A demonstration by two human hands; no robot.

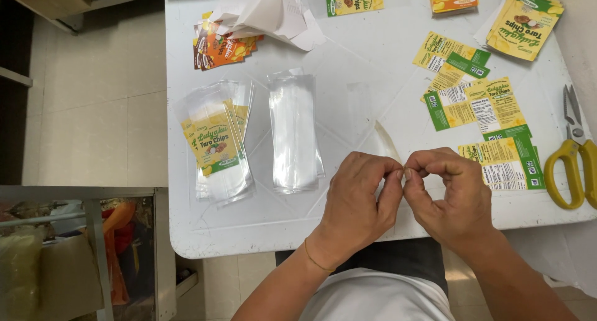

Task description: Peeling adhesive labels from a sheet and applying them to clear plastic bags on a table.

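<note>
a clear plastic bag (387, 142) is lying at the near edge of the white table (348, 66), its lower end running down into the meeting fingertips of both hands. the left hand (354, 203) is curling its thumb and forefinger together and pinching the bag's edge; the right hand (451, 193) is doing the same from the other side, so the two pinches are touching just above the table's front edge (how much of the bag is caught between the fingers cannot be told). a thin band is sitting on the left wrist.

left of the hands, a stack of empty clear bags (295, 131) is lying lengthwise, and further left a pile of bags with yellow-and-green labels inside (217, 140) is fanning out. right of the hands, loose yellow-and-green labels (479, 109) are spreading across the table, some face down. yellow-handled scissors (575, 153) are resting at the right edge, blades pointing away. at the far side, orange labels (217, 47) are lying under crumpled white backing paper (261, 10), and a stack of yellow labels (525, 22) is sitting in the far right corner.
</note>
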